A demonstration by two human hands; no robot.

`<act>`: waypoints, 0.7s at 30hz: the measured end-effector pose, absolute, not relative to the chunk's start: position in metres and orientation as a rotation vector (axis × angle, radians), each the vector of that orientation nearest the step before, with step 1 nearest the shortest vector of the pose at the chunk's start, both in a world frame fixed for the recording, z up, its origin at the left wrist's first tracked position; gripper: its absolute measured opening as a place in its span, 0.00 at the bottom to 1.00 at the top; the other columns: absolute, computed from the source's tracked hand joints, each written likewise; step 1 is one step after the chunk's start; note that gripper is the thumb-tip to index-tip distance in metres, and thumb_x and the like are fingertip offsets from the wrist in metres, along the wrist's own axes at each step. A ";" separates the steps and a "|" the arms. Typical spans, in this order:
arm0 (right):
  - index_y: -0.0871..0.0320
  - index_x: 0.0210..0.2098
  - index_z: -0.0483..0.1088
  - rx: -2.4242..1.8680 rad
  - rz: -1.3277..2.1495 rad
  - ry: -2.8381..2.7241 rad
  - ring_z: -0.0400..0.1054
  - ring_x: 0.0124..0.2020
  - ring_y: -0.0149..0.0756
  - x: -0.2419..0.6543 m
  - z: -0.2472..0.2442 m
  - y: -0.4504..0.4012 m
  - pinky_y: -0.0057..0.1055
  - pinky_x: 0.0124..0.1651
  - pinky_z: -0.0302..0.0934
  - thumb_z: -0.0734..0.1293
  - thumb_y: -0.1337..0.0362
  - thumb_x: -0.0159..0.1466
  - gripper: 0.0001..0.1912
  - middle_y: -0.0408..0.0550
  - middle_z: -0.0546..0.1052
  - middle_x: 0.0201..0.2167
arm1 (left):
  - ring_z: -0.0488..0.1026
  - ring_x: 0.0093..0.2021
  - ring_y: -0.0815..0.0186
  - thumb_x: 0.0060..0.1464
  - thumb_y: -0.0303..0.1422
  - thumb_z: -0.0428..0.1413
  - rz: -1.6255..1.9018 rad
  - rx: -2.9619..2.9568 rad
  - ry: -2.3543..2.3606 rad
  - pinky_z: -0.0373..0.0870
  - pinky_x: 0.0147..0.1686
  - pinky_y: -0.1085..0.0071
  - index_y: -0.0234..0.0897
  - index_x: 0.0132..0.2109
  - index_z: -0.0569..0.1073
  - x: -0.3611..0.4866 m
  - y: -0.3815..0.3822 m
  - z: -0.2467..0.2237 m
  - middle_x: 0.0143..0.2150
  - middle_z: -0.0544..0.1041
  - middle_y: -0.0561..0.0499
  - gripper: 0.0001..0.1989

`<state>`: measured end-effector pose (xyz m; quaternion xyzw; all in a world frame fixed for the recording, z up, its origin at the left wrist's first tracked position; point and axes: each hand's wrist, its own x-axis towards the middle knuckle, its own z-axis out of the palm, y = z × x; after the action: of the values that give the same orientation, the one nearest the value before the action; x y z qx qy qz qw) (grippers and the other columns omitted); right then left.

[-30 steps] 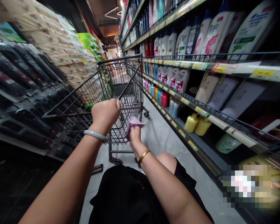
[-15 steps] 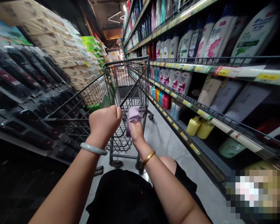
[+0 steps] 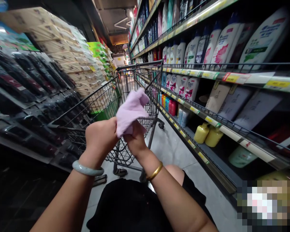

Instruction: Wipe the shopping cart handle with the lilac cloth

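Note:
My left hand (image 3: 100, 137), with a pale bangle at its wrist, is closed in a fist at the near rim of a black wire shopping cart (image 3: 100, 100). Its fingers are turned away from me, and its thumb side touches a lilac cloth (image 3: 131, 111). Fingers wrapped, my right hand (image 3: 136, 138) grips that cloth from below, just right of the left one. Loosely bunched, the cloth stands up over the cart's bar and hides part of it. A gold bangle circles my right wrist.
Shelves with shampoo bottles (image 3: 222, 42) and yellow pump bottles (image 3: 201, 132) run along the right. To the left, dark packaged goods (image 3: 19, 77) hang beside stacked beige packs (image 3: 55, 45). My knees in black clothing (image 3: 128, 206) are below, over grey floor tiles (image 3: 169, 151).
My right hand has moved up and left with the cloth, which has spread out higher. My left hand has shifted slightly left and down, and both hands are now close together.

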<state>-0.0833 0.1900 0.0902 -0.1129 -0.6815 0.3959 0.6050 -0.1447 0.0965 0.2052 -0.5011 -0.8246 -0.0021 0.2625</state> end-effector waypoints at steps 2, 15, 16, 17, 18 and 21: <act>0.55 0.61 0.73 -0.195 0.801 -1.621 0.69 0.66 0.45 -0.079 0.092 0.190 0.42 0.71 0.63 0.64 0.69 0.65 0.25 0.55 0.78 0.61 | 0.76 0.32 0.53 0.63 0.48 0.45 0.006 -1.354 -2.251 0.48 0.28 0.65 0.36 0.30 0.78 -0.147 0.094 0.205 0.30 0.80 0.38 0.26; 0.56 0.60 0.74 -0.265 0.755 -1.602 0.70 0.66 0.45 -0.075 0.087 0.194 0.41 0.73 0.60 0.64 0.64 0.66 0.23 0.54 0.79 0.61 | 0.74 0.29 0.57 0.69 0.47 0.38 -0.055 -1.457 -2.156 0.43 0.29 0.64 0.38 0.33 0.78 -0.145 0.075 0.209 0.28 0.80 0.42 0.29; 0.55 0.62 0.73 -0.281 0.767 -1.589 0.69 0.67 0.45 -0.074 0.085 0.196 0.42 0.73 0.60 0.64 0.64 0.65 0.25 0.54 0.78 0.62 | 0.74 0.29 0.57 0.69 0.47 0.38 -0.072 -1.471 -2.149 0.43 0.29 0.64 0.38 0.33 0.78 -0.144 0.074 0.208 0.28 0.80 0.42 0.29; 0.55 0.62 0.73 -0.336 0.810 -1.546 0.70 0.65 0.45 -0.074 0.081 0.201 0.43 0.72 0.62 0.63 0.64 0.65 0.26 0.55 0.78 0.61 | 0.74 0.29 0.58 0.69 0.46 0.38 -0.091 -1.484 -2.141 0.42 0.29 0.64 0.38 0.32 0.78 -0.144 0.073 0.208 0.28 0.80 0.43 0.30; 0.56 0.60 0.74 -0.429 0.880 -1.463 0.73 0.61 0.46 -0.074 0.076 0.206 0.45 0.68 0.66 0.63 0.64 0.63 0.25 0.55 0.80 0.57 | 0.74 0.29 0.58 0.69 0.46 0.38 -0.111 -1.493 -2.133 0.42 0.29 0.64 0.38 0.32 0.78 -0.144 0.071 0.207 0.28 0.80 0.43 0.30; 0.58 0.51 0.75 -0.666 1.073 -1.211 0.77 0.51 0.45 -0.075 0.069 0.212 0.48 0.61 0.71 0.64 0.63 0.62 0.18 0.54 0.82 0.47 | 0.73 0.28 0.60 0.70 0.45 0.39 -0.164 -1.529 -2.100 0.42 0.28 0.64 0.38 0.32 0.78 -0.144 0.069 0.205 0.26 0.79 0.44 0.29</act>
<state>-0.0749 0.2123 0.0689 -0.2920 -0.5313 0.4707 0.6410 -0.1440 0.0687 0.2047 -0.5661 -0.7779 -0.0607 0.2660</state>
